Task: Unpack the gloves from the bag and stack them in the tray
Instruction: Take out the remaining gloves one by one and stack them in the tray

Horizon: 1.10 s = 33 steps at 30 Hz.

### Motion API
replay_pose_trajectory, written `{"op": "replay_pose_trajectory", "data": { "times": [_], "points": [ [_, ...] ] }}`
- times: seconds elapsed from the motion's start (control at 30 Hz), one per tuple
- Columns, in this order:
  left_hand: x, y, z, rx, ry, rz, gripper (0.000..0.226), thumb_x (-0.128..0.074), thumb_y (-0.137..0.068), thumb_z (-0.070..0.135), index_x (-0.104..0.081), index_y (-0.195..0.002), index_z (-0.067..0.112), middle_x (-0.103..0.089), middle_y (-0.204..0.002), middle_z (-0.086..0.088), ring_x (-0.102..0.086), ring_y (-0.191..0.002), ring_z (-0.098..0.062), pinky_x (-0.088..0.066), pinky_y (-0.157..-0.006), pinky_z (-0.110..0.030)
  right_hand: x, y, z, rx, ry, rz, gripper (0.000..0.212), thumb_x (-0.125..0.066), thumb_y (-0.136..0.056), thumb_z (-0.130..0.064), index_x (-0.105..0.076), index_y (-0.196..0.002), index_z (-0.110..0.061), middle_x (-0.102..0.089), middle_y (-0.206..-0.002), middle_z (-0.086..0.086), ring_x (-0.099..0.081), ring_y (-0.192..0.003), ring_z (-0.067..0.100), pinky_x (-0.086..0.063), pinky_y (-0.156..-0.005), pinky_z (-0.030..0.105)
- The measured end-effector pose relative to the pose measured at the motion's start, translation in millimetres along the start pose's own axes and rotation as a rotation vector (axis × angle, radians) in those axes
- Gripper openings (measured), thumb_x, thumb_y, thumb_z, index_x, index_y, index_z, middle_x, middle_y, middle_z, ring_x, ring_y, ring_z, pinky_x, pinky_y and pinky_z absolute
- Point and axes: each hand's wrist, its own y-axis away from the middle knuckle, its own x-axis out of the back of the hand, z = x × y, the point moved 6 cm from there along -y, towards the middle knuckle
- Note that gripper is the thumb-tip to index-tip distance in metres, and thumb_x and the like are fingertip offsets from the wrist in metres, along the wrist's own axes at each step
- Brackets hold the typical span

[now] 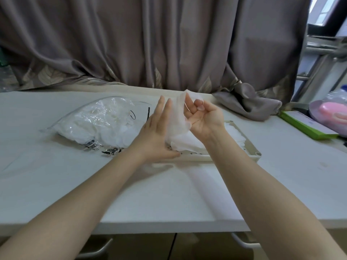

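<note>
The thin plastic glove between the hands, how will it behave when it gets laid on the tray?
The glove looks floppy: it droops and crumples between the left hand and right hand. Probably very light, being see-through film. It may not lie flat on the stack in the tray, so smoothing could help.

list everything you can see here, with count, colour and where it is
held glove: one, thin translucent white, between both hands above the tray
tray: one, cream, on the table right of centre, white gloves lying in it
bag: one, clear plastic with white gloves inside, on the table left of the tray
table: one, white
curtain: grey-brown, behind the table, one end resting on it
green box: one, far right table edge
pink item: one, far right, unclear what
left hand: flat against the glove
right hand: grip pinching the glove's top
</note>
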Motion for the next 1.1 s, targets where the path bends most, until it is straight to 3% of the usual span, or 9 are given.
{"op": "replay_pose_trajectory", "data": {
  "times": [0.17, 0.3, 0.5, 0.6, 0.7, 0.8, 0.93, 1.0, 1.1],
  "points": [
    [8.1, -4.0, 12.7, -0.023, -0.014, 0.287, 0.085, -0.065, -0.078, 0.021, -0.017, -0.147, 0.015, -0.013, -0.155, -0.010, -0.019, -0.139, -0.020, -0.021, -0.111, -0.036, -6.7, 14.2, -3.2, -0.039, 0.040, -0.125, 0.034, -0.035, -0.090, -0.010, -0.040, -0.056, -0.012, -0.068, -0.108, 0.018, -0.064, -0.101, 0.033, -0.056, -0.068, 0.051],
    [21.2, -9.2, 14.7, -0.015, 0.308, 0.476, 0.026, -0.046, -0.090, 0.015, -0.063, -0.109, 0.013, -0.059, -0.116, 0.004, -0.052, -0.107, -0.001, -0.046, -0.093, -0.030, 3.3, 22.3, -10.0, -0.043, 0.083, -0.063, 0.040, -0.034, -0.089, -0.018, -0.042, -0.050, -0.013, -0.070, -0.102, 0.016, -0.064, -0.101, 0.030, -0.052, -0.082, 0.050],
    [23.5, -23.7, 4.3, 0.392, 0.818, 0.463, 0.028, -0.042, -0.094, 0.010, -0.059, -0.075, 0.023, -0.054, -0.072, 0.001, -0.051, -0.067, -0.014, -0.044, -0.063, -0.026, 49.1, 26.5, -48.8, 0.024, 0.256, 0.330, 0.040, -0.040, -0.089, -0.020, -0.038, -0.049, -0.017, -0.051, -0.057, 0.001, -0.044, -0.051, 0.014, -0.038, -0.055, 0.021],
    [20.8, -37.7, 10.6, 0.445, 0.845, 0.369, 0.029, -0.040, -0.096, 0.010, -0.058, -0.077, 0.021, -0.055, -0.075, 0.001, -0.052, -0.066, -0.011, -0.047, -0.057, -0.022, 68.1, 29.7, -64.6, 0.013, 0.668, 0.499, 0.024, -0.046, -0.094, -0.023, -0.051, -0.072, -0.013, -0.054, -0.073, 0.002, -0.048, -0.061, 0.015, -0.040, -0.058, 0.023],
    [13.6, -48.4, 21.7, 0.444, 0.861, 0.236, 0.029, -0.037, -0.098, 0.009, -0.058, -0.081, 0.021, -0.056, -0.074, 0.002, -0.053, -0.063, -0.008, -0.046, -0.053, -0.018, 62.0, 32.1, -76.2, 0.136, 1.123, 0.556, 0.031, -0.049, -0.094, -0.034, -0.055, -0.114, -0.011, -0.055, -0.112, 0.006, -0.052, -0.099, 0.023, -0.043, -0.087, 0.033],
    [7.8, -54.1, 33.4, 0.410, 0.946, 0.128, 0.033, -0.032, -0.098, 0.004, -0.056, -0.081, 0.018, -0.055, -0.062, 0.004, -0.050, -0.055, -0.008, -0.040, -0.054, -0.021, 22.2, 38.5, -80.3, 0.461, 1.420, 0.288, 0.043, -0.057, -0.090, -0.035, -0.053, -0.128, -0.017, -0.049, -0.133, 0.001, -0.044, -0.124, 0.016, -0.036, -0.105, 0.034],
    [11.6, -56.9, 47.2, 0.362, 1.127, 0.014, 0.038, -0.027, -0.090, -0.011, -0.049, -0.069, 0.012, -0.061, -0.059, -0.002, -0.058, -0.054, -0.015, -0.048, -0.051, -0.021, -4.5, 36.9, -53.4, 0.302, 1.576, -0.181, 0.030, -0.062, -0.088, -0.017, -0.060, -0.118, -0.018, -0.060, -0.114, -0.006, -0.053, -0.106, 0.005, -0.043, -0.089, 0.018],
    [15.2, -56.1, 44.2, 0.400, 1.211, 0.012, 0.039, -0.025, -0.085, -0.014, -0.046, -0.063, 0.011, -0.055, -0.055, -0.004, -0.055, -0.053, -0.018, -0.047, -0.047, -0.020, -4.2, 34.7, -53.2, 0.251, 1.552, -0.195, 0.006, -0.065, -0.086, -0.017, -0.066, -0.091, -0.019, -0.063, -0.086, -0.003, -0.057, -0.082, 0.013, -0.046, -0.074, 0.031],
    [20.3, -54.2, 30.0, 0.492, 1.142, 0.074, 0.035, -0.026, -0.087, -0.001, -0.043, -0.059, 0.010, -0.044, -0.051, -0.001, -0.042, -0.050, -0.014, -0.037, -0.046, -0.021, 8.9, 35.2, -67.8, 0.201, 1.511, -0.110, 0.020, -0.066, -0.086, -0.021, -0.062, -0.066, -0.022, -0.052, -0.064, -0.004, -0.045, -0.061, 0.012, -0.034, -0.051, 0.024]
  ]
}}
